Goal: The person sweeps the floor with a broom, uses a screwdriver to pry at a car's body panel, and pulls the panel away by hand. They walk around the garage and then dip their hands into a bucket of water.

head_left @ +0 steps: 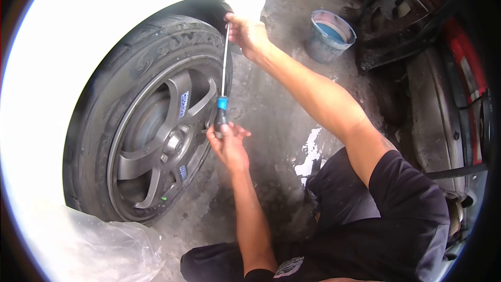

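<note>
Grey floor (276, 107); one wheel (175, 143); one screwdriver (223, 103) between two hands (229, 147)

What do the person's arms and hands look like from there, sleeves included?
The left hand and right hand wear no gloves, and no watch shows. The right sleeve is short and black; the left sleeve shows only a dark edge.

I'd put the cam up on the person's head, looking fwd & steeply down thru a v. wide lens, dark at the corners. It's close in: wheel (177, 141) fills approx. 8 to 11 o'clock, right hand (248, 34) at 12, left hand (229, 146) just off ctr. twd 7. Wearer's own shirt (360, 245) shows nr. 5; bucket (323, 49) at 1 is farther off, on the floor (271, 107).
</note>
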Demonstrator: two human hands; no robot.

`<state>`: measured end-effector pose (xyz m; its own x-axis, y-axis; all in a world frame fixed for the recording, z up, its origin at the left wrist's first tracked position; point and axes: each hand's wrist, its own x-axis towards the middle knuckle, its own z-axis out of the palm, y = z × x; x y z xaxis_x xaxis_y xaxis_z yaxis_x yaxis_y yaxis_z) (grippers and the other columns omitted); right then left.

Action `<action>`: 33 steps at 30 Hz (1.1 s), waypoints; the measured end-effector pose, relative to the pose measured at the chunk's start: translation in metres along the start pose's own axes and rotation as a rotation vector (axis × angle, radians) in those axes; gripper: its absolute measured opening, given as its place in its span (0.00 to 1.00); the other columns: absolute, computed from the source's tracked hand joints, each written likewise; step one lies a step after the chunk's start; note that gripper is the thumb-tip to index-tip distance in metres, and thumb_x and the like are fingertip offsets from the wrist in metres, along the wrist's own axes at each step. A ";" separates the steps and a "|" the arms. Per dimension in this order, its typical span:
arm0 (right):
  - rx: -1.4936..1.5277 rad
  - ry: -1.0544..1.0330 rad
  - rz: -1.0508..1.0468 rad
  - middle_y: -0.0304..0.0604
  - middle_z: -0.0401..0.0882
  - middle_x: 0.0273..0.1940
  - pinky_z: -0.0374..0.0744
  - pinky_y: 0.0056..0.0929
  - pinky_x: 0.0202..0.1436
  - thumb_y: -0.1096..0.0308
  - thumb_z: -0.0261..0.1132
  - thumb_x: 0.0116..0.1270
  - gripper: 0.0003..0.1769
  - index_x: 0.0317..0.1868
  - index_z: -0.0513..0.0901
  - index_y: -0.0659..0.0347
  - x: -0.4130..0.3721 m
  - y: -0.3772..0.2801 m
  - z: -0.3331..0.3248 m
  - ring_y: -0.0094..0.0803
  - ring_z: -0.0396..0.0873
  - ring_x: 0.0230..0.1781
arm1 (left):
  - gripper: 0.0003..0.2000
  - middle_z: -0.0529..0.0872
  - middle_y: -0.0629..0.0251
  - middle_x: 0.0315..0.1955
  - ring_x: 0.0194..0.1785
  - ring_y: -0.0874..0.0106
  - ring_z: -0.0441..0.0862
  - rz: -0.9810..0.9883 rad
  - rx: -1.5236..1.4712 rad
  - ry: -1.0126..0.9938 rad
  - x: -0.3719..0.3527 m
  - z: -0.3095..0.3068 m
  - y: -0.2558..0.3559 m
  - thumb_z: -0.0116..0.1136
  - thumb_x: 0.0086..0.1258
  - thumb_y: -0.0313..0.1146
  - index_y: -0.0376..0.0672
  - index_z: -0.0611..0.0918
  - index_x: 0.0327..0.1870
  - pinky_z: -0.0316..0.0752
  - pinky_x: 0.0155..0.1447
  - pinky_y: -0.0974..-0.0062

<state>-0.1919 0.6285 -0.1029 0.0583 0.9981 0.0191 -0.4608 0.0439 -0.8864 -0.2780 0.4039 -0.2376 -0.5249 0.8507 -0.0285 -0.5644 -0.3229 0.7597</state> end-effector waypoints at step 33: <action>-0.126 0.105 -0.033 0.39 0.81 0.25 0.71 0.29 0.28 0.73 0.72 0.63 0.03 0.36 0.89 0.64 0.007 0.025 0.008 0.27 0.74 0.23 | 0.23 0.73 0.66 0.23 0.27 0.71 0.73 -0.577 -0.195 0.092 0.000 -0.051 -0.012 0.47 0.83 0.58 0.42 0.74 0.48 0.66 0.31 0.70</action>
<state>-0.2103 0.6371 -0.1206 0.1665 0.9860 0.0069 -0.3427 0.0644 -0.9372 -0.3039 0.3864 -0.2800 -0.1483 0.8745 -0.4618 -0.8753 0.1013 0.4728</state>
